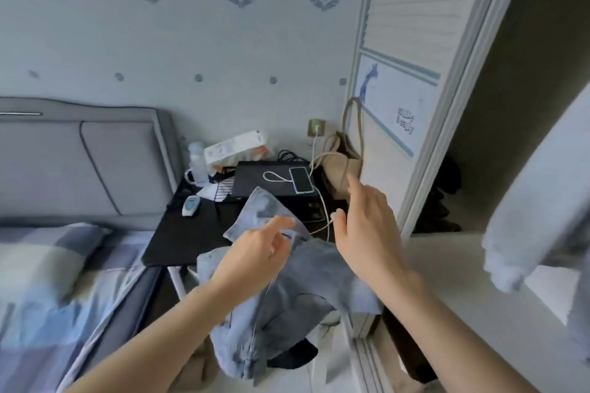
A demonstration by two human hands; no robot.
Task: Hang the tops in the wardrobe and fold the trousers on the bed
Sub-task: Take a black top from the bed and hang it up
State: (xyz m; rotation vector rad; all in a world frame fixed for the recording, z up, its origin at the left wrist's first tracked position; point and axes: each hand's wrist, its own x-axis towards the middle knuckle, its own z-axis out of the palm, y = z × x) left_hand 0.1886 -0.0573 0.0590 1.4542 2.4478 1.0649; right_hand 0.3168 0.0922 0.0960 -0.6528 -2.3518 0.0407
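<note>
On the far left is the bed with the blue and grey checked cover, and the trousers have to end up folded there, but they are not on it yet. Next comes the low black counter beside the bed, crowded with a clear plastic bottle, a small white and blue gadget, a flat black box and a phone with a pale case lying on that box. A thin white charging cable runs from the phone down towards the hands. The pale blue denim trousers hang in the air in front of the counter. The left hand has its grip closed on the cloth near the top edge. The right hand has a loose, let-go grip with straight fingers and holds nothing, though it is just beside the cable. I think the cable could catch on a finger or the denim, and a pull would drag the phone off. A swinging leg could also knock the bottle over. On the right, the white slatted wardrobe door stands open, and a fluffy pale blue top hangs near it.
</note>
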